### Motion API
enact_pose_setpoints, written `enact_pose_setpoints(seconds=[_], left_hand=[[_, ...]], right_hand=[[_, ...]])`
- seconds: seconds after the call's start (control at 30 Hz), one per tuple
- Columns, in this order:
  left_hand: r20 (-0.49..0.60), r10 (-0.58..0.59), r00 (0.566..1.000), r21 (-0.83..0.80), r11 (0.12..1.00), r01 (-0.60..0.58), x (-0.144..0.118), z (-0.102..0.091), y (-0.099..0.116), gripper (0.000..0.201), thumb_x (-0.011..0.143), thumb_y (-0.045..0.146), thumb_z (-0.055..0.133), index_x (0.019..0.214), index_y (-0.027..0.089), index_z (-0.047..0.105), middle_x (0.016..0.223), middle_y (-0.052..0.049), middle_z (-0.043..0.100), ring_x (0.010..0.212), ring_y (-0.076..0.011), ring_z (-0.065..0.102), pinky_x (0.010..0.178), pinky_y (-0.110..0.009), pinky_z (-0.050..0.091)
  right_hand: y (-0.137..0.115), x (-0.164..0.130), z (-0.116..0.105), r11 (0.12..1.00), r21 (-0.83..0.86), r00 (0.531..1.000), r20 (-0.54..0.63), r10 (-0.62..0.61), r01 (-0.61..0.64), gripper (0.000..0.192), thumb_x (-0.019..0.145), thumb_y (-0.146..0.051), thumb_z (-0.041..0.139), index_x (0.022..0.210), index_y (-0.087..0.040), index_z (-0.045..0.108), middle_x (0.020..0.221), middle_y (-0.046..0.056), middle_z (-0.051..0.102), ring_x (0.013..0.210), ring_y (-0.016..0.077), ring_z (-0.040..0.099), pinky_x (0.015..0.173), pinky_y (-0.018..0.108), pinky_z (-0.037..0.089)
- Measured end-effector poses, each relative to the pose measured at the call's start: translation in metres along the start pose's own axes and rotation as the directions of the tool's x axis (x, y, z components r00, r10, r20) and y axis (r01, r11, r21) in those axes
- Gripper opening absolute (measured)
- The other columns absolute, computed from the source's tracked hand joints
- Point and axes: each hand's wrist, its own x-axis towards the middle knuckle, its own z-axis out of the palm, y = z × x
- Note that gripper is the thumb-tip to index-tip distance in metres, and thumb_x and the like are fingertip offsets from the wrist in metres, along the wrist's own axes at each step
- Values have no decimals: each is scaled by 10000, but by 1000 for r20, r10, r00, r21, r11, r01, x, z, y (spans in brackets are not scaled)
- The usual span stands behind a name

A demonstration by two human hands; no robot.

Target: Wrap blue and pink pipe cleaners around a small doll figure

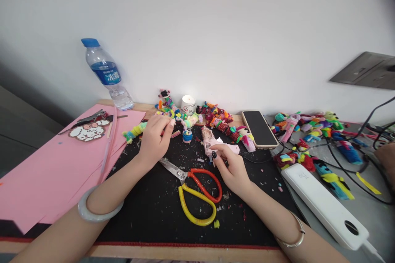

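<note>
Right now the left hand [156, 139] is pinching the end of a multicoloured pipe-cleaner figure [137, 130] lying on the black mat [148, 209] of the tabletop, fingers curled together over it. Meanwhile the right hand [233, 168] is gripping a pink hot-glue gun [212, 141], fingers wrapped round its handle, nozzle pointing away. Red-and-yellow scissors [194, 191] are lying between both wrists, touching neither.
</note>
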Motion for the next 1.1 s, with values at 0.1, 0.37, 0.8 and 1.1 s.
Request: enact_pose_setpoints(seconds=[0.1,0.37,0.8,1.1], left_hand=[[-47,-41,998,42,998,43,5,-4,-5,140,885,262,387,865,213,516,901,-55,580,920,-213,526,860,-344,413],[-168,-149,975,314,929,196,19,-18,-33,355,815,251,485,1154,158,440,1082,-145,440,1045,-304,446,896,-434,385],[28,-641,767,582,634,509,23,-61,-90,392,731,147,465,1118,86,441,1132,-262,439,981,-430,515,745,-545,400],[29,-668,743,614,599,514,22,-79,-121,224,632,170,547,846,164,480,845,-131,536,876,-354,519,703,-463,429]], right_hand=[[-1,0,0,1000,2,1000,-3,-6,6,209,880,-149,397,1066,-201,479,620,-41,489,547,114,486,558,221,383],[0,0,0,1000,-7,1000,-2,-9,9,208,882,-155,403,1069,-199,483,622,-42,489,553,112,486,567,222,386],[2,-1,1,999,-32,1000,4,-18,18,181,887,-184,410,1030,-201,519,638,-23,539,561,121,507,563,224,395],[1,0,0,998,-58,999,5,-32,32,166,884,-192,421,975,-193,560,667,-4,582,592,127,542,572,225,408]])
